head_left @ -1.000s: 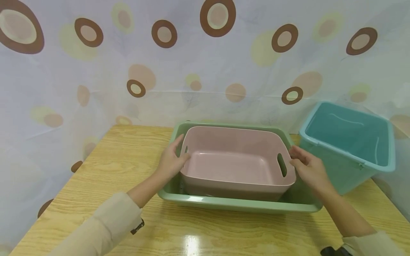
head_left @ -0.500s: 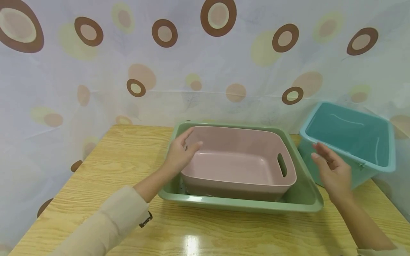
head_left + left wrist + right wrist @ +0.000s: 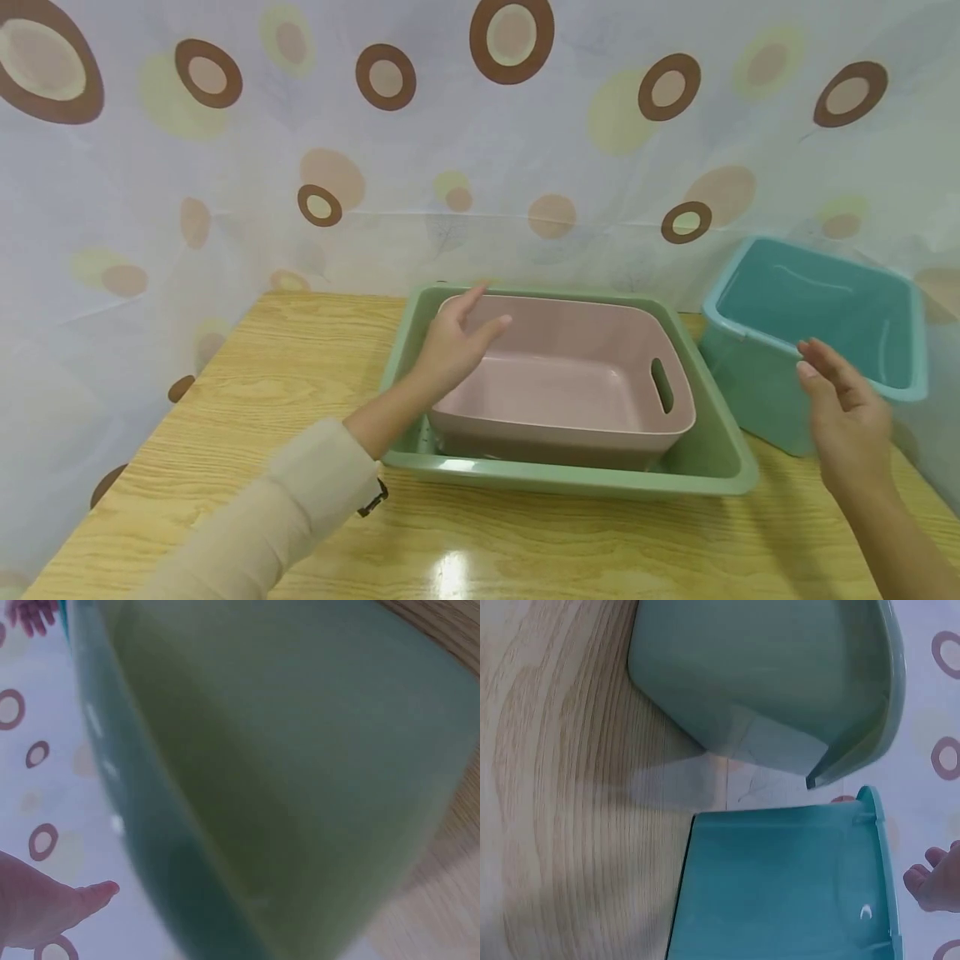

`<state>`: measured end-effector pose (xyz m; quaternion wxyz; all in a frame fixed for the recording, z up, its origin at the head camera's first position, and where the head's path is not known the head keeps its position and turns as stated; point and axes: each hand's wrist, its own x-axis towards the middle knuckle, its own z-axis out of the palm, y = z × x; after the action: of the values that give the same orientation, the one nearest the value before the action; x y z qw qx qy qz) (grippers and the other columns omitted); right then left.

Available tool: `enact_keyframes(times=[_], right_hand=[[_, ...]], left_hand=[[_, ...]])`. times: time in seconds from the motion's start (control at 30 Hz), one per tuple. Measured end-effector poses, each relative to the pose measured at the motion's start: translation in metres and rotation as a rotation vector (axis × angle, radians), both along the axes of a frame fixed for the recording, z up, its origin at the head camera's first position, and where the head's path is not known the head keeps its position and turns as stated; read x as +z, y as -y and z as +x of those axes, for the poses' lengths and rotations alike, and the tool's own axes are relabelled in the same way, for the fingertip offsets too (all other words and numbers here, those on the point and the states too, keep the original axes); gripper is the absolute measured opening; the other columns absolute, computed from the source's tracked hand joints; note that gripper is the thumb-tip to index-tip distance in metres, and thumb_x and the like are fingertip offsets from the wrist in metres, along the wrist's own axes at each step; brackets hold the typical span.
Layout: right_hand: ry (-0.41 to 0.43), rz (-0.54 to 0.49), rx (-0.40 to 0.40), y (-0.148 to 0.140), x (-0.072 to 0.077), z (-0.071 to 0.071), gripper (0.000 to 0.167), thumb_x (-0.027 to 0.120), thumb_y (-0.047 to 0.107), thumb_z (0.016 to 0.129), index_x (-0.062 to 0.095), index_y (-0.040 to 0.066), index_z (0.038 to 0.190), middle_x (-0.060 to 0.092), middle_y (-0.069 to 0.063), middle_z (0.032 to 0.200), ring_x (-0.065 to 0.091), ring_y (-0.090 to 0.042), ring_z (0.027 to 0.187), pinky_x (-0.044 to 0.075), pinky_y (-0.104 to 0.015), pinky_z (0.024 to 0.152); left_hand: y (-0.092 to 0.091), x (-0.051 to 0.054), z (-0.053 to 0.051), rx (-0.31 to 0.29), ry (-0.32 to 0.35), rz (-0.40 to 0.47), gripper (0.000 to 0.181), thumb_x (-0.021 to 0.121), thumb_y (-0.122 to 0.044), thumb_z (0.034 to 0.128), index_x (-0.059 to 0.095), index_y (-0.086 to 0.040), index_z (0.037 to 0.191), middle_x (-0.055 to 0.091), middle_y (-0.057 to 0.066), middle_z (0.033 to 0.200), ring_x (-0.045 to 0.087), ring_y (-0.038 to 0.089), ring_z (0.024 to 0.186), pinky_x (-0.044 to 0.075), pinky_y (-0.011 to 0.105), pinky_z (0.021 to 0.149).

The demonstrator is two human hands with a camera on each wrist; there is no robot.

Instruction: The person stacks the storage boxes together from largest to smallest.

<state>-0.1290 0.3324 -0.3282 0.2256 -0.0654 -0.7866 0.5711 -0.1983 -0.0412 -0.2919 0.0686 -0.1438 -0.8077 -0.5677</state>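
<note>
A pink basin (image 3: 555, 387) with a handle slot sits inside a larger green basin (image 3: 570, 479) on the wooden table. The left hand (image 3: 450, 346) hovers over the pink basin's left end, fingers and thumb spread, holding nothing. In front of the teal bin (image 3: 757, 392), the right hand (image 3: 851, 417) is raised with relaxed fingers and nothing in it. The left wrist view shows the green basin (image 3: 300, 712) close up and part of the left hand (image 3: 52, 904). The right hand (image 3: 937, 881) appears beside the teal bin (image 3: 780, 885) in the right wrist view.
Behind the table (image 3: 247, 417) hangs a pale cloth (image 3: 450, 142) printed with brown, yellow and peach circles. The teal bin stands at the table's right rear, close to the green basin's right side.
Both hands have come off the pink basin's ends. The left moved right and up over the basin; the right moved right, to the front of the teal bin. Both basins stay nearly in place.
</note>
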Motion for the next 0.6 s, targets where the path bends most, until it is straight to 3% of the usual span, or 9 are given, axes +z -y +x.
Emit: enact_keyframes(times=[0.13,0.27,0.33,0.4,0.43,0.5,0.6], right_hand=[[0.042,0.090,-0.058,-0.009,0.002,0.006,0.045,0.039,0.027,0.098,0.035,0.026,0.143,0.039,0.025,0.140,0.027,0.007,0.131,0.018,-0.002,0.104],[-0.007,0.017,-0.060,-0.019,0.003,0.010,0.046,0.038,0.022,0.099,0.033,0.020,0.144,0.037,0.021,0.143,0.020,0.001,0.137,0.010,-0.011,0.112],[-0.024,0.016,-0.071,-0.025,0.003,0.012,0.046,0.036,0.019,0.099,0.031,0.018,0.144,0.036,0.019,0.144,0.018,0.000,0.138,0.011,-0.012,0.112],[-0.014,0.042,-0.096,-0.030,0.002,0.015,0.046,0.035,0.019,0.099,0.030,0.019,0.144,0.034,0.018,0.145,0.017,0.000,0.139,0.019,-0.007,0.107],[0.005,0.087,-0.116,-0.032,0.002,0.016,0.046,0.034,0.020,0.099,0.030,0.020,0.145,0.032,0.017,0.147,0.023,-0.001,0.136,0.030,-0.003,0.096],[0.052,0.149,-0.144,-0.035,0.002,0.018,0.047,0.031,0.023,0.100,0.026,0.023,0.146,0.024,0.016,0.150,0.020,-0.001,0.137,0.030,-0.005,0.098],[0.115,0.164,-0.160,-0.040,0.002,0.020,0.048,0.028,0.029,0.100,0.020,0.026,0.148,0.013,0.016,0.153,0.012,-0.002,0.140,0.021,-0.011,0.108]], left_hand=[[-0.010,0.007,0.000,-0.017,-0.017,0.010,0.059,0.060,-0.024,0.0869,0.041,-0.006,0.139,0.039,0.010,0.146,0.037,0.025,0.134,0.031,0.041,0.110],[-0.019,0.010,0.001,-0.066,0.037,0.048,0.060,0.058,-0.026,0.0886,0.037,-0.010,0.142,0.033,0.006,0.150,0.028,0.024,0.139,0.027,0.042,0.112],[-0.024,0.011,0.001,-0.092,0.057,0.064,0.061,0.057,-0.026,0.0895,0.034,-0.010,0.144,0.030,0.005,0.152,0.026,0.024,0.140,0.026,0.042,0.113],[-0.028,0.011,0.000,-0.101,0.059,0.063,0.061,0.057,-0.027,0.0896,0.034,-0.010,0.144,0.030,0.005,0.151,0.026,0.023,0.140,0.026,0.042,0.113],[-0.030,0.012,0.000,-0.106,0.059,0.063,0.061,0.057,-0.027,0.0897,0.034,-0.010,0.144,0.030,0.005,0.152,0.026,0.023,0.140,0.026,0.041,0.113],[-0.035,0.013,0.000,-0.108,0.060,0.057,0.061,0.057,-0.028,0.0895,0.034,-0.011,0.144,0.031,0.004,0.151,0.026,0.022,0.140,0.026,0.041,0.113],[-0.042,0.014,-0.002,-0.113,0.071,0.049,0.061,0.057,-0.028,0.0890,0.034,-0.014,0.144,0.032,0.002,0.151,0.027,0.020,0.140,0.026,0.040,0.113]])
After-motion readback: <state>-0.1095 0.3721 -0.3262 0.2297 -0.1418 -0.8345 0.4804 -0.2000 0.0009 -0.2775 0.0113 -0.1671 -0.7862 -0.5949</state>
